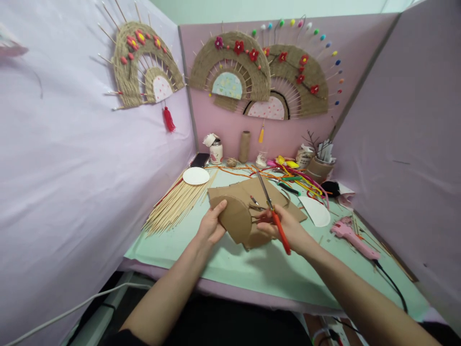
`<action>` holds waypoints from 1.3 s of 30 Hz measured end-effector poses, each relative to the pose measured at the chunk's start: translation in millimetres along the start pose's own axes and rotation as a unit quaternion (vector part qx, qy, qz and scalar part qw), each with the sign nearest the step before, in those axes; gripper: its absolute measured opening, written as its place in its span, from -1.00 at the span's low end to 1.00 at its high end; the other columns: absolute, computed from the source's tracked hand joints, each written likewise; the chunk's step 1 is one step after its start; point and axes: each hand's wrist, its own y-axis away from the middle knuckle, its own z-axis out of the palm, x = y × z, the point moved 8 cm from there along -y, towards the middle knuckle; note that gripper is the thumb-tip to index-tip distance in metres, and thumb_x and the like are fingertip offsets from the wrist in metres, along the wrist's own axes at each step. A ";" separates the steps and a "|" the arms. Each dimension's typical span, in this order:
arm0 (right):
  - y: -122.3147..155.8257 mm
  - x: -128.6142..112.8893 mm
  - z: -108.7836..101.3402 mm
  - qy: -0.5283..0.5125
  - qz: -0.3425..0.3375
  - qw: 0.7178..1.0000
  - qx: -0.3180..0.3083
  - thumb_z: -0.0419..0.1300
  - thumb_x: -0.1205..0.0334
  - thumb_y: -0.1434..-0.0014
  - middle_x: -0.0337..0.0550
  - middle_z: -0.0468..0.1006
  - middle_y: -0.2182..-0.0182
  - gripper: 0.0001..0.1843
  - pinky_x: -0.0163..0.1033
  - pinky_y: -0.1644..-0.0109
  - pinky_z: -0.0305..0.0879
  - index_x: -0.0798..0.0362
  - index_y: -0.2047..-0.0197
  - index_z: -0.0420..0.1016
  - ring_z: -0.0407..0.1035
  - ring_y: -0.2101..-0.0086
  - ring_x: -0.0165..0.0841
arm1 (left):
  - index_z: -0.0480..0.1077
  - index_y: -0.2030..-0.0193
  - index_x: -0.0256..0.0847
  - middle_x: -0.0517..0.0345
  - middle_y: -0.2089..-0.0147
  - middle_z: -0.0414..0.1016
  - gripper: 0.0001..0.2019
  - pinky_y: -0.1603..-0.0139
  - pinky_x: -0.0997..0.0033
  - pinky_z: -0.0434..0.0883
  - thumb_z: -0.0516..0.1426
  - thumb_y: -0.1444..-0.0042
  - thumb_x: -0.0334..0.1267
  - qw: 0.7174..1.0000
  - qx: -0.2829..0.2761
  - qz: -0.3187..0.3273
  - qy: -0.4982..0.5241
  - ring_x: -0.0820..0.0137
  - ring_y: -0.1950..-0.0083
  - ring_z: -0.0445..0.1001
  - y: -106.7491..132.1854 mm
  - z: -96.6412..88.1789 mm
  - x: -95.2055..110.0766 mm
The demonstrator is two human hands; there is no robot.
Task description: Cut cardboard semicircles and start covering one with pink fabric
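Note:
A brown cardboard piece point(236, 221) with a curved edge is gripped at its left side by my left hand point(213, 225), the thumb lying on top. My right hand point(286, 227) holds scissors with red handles point(280, 231), their blades pointing up and away from me. The fingertips of that hand are close to the curved right edge of the piece; whether they touch it I cannot tell. Beneath and behind lie larger cardboard sheets point(288, 206), with a pen point(254, 199) on them.
Thin wooden sticks point(176, 204) lie at left under a white oval point(196, 176). At right are a white half-circle point(317, 211), a pink glue gun point(355, 239) with its cord, and pliers point(289, 188). Jars, a twine spool point(244, 146) and coloured pipe cleaners point(306, 180) stand or lie behind.

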 end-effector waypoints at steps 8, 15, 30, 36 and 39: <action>-27.6 24.6 40.3 -0.061 -0.004 0.993 0.106 0.42 0.00 0.20 -0.31 0.39 0.49 -0.52 -0.26 0.37 0.26 0.01 0.38 0.23 0.29 0.47 -0.38 | 0.48 0.09 -0.30 0.04 0.14 0.62 -0.68 -0.13 0.23 0.41 0.34 0.02 -0.32 0.990 0.064 0.077 0.103 0.29 0.10 0.57 3.8 -4.8 8.0; -31.8 24.8 46.3 -0.129 -0.037 0.982 0.130 0.39 0.09 0.19 -0.37 0.25 0.53 -0.55 -0.30 0.41 0.16 -0.01 0.43 0.16 0.15 0.50 -0.44 | 0.51 0.19 -0.29 0.07 0.21 0.63 -0.66 -0.12 0.23 0.40 0.41 0.14 -0.31 0.983 0.079 0.134 0.095 0.27 0.11 0.58 9.6 -8.9 15.1; -26.7 36.1 48.9 -0.146 -0.066 0.978 0.136 0.42 0.00 0.12 -0.36 0.28 0.50 -0.50 -0.35 0.42 0.17 0.00 0.39 0.15 0.16 0.49 -0.47 | 0.54 0.19 -0.27 0.02 0.22 0.64 -0.61 -0.03 0.24 0.43 0.40 0.12 -0.09 0.981 0.042 0.173 0.071 0.21 0.07 0.58 22.5 -0.5 22.9; -19.2 26.3 52.8 -0.167 -0.038 0.974 0.150 0.43 -0.05 0.20 -0.40 0.26 0.57 -0.43 -0.37 0.55 0.14 -0.02 0.41 0.11 0.14 0.59 -0.49 | 0.54 0.21 -0.27 0.04 0.22 0.64 -0.59 0.11 0.33 0.45 0.44 0.22 -0.16 0.979 0.076 0.183 0.056 0.29 0.18 0.59 22.3 -4.2 21.1; -14.4 18.4 55.8 -0.178 -0.039 0.970 0.159 0.41 -0.07 0.19 -0.42 0.23 0.62 -0.45 -0.36 0.60 0.09 -0.03 0.42 0.11 0.11 0.63 -0.49 | 0.54 0.24 -0.29 0.03 0.24 0.64 -0.60 0.11 0.34 0.45 0.45 0.25 -0.18 0.977 0.087 0.187 0.056 0.31 0.21 0.58 23.6 -3.8 21.7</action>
